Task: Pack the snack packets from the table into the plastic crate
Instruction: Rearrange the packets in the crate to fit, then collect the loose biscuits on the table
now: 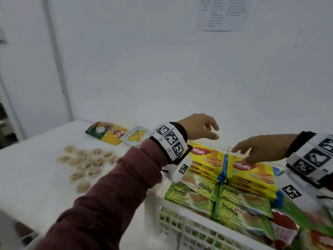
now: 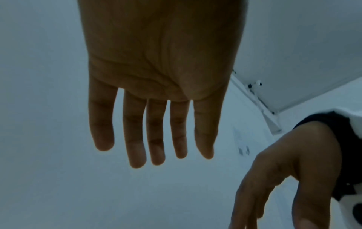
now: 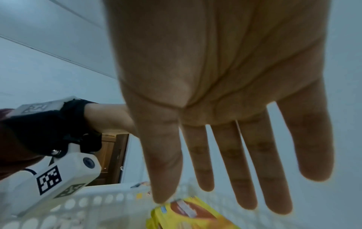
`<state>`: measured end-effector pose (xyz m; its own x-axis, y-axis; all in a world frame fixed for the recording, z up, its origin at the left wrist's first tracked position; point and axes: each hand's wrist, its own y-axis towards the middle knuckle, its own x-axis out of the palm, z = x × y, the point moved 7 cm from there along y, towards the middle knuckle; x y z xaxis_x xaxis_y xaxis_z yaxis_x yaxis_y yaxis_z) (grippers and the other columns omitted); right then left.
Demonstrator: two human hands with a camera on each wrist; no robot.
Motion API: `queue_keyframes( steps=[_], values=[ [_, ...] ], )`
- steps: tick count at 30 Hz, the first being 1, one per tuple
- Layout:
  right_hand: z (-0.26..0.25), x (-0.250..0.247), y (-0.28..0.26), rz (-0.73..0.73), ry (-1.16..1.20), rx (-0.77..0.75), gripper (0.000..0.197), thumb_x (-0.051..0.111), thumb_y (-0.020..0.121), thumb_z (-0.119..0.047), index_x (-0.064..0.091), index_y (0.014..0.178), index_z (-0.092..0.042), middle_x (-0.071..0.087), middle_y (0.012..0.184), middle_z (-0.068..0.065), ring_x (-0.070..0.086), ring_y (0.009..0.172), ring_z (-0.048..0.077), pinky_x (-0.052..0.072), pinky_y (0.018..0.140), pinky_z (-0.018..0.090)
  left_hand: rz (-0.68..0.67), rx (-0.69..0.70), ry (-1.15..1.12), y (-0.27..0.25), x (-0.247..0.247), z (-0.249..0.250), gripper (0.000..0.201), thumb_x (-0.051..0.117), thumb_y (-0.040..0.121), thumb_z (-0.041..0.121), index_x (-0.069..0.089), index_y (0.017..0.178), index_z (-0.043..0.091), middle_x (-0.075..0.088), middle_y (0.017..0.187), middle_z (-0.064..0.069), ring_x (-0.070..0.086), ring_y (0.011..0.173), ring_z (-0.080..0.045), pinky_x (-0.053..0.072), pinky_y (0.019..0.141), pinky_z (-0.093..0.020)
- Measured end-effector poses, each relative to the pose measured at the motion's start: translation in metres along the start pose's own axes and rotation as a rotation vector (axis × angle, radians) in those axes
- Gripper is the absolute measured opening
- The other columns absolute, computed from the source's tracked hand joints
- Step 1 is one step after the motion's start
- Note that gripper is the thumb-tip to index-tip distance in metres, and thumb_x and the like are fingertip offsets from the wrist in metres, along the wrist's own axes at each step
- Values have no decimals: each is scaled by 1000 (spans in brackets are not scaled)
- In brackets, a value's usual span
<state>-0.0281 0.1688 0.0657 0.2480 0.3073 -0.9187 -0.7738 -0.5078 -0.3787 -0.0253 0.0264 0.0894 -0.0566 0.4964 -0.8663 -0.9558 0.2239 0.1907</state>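
The white plastic crate [image 1: 182, 230] at the lower right holds yellow Nabati wafer packets [image 1: 209, 159] at the back and green Pandan cake packets [image 1: 236, 212] in front. My left hand [image 1: 200, 129] hovers open and empty above the crate's far left corner, fingers straight [image 2: 156, 139]. My right hand [image 1: 252, 150] reaches in from the right, open, its thumb [image 3: 162, 178] touching or just over a yellow wafer packet [image 3: 188, 215]. On the table behind the left wrist lie a yellow-green pouch [image 1: 106, 132] and a small white-yellow packet [image 1: 135, 136].
Several small beige wrapped snacks [image 1: 86, 163] are scattered on the white table [image 1: 36, 177] left of the crate. A white wall stands close behind, with a printed sheet [image 1: 223, 13] on it. Red packets [image 1: 284, 230] fill the crate's near right corner.
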Motion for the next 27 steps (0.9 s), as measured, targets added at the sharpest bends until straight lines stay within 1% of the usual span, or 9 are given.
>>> queue_keyframes(
  steps=[3,7,11,14,16,18,20,22,27],
  values=[
    [-48,-32,-5,75,19,-47,69,49,79,-59,32,140,-32,45,136,-5,49,116,10,36,100,22,37,3,-19,-22,-37,-16,36,63,86,31,59,120,17,56,111,-1,49,90,-8,35,68,-9],
    [-137,-72,9,235,67,-152,61,55,88,-43,29,142,-29,44,139,-1,46,123,14,32,101,23,66,-64,21,-62,-81,-77,42,62,87,32,53,126,20,52,127,-2,48,113,-12,33,86,-19],
    [-234,-96,44,259,121,-235,67,55,90,-39,23,146,-23,35,147,-1,35,133,12,26,105,23,38,-203,57,-106,-111,-165,53,62,86,34,43,134,22,43,136,-2,41,128,-18,32,98,-26],
    [-298,-97,83,233,65,-260,67,53,92,-38,20,147,-19,25,152,1,28,138,17,24,109,27,-33,-350,74,-139,-121,-237,70,66,83,33,30,142,21,34,145,-4,37,132,-22,32,102,-29],
    [-332,-92,112,199,31,-255,67,53,92,-37,19,147,-17,23,153,2,26,139,18,24,110,30,-97,-410,50,-161,-123,-283,96,76,68,48,24,144,20,34,147,-5,38,132,-23,33,109,-35],
    [-352,-83,140,153,22,-225,69,51,93,-38,17,148,-15,20,155,3,24,140,20,24,111,31,-166,-437,30,-180,-120,-321,115,79,56,59,20,145,18,32,149,-6,34,135,-24,29,113,-39],
    [-366,-71,166,105,27,-195,74,51,92,-41,11,149,-15,13,157,3,19,143,21,20,113,34,-213,-516,44,-202,-115,-356,107,78,71,35,8,149,16,15,156,-5,20,142,-22,21,115,-33],
    [-373,-53,191,57,58,-164,81,54,89,-44,6,150,-17,9,157,4,17,144,23,19,116,37,-267,-570,70,-222,-105,-390,107,76,75,22,-1,149,15,5,157,-7,12,144,-21,17,114,-32],
    [-378,-3,237,-74,220,-107,105,67,77,-50,-4,149,-21,3,158,6,11,144,24,17,116,44,-408,-669,98,-254,-79,-460,125,83,66,27,-11,148,23,-6,157,-7,2,146,-22,14,118,-42]
  ],
)
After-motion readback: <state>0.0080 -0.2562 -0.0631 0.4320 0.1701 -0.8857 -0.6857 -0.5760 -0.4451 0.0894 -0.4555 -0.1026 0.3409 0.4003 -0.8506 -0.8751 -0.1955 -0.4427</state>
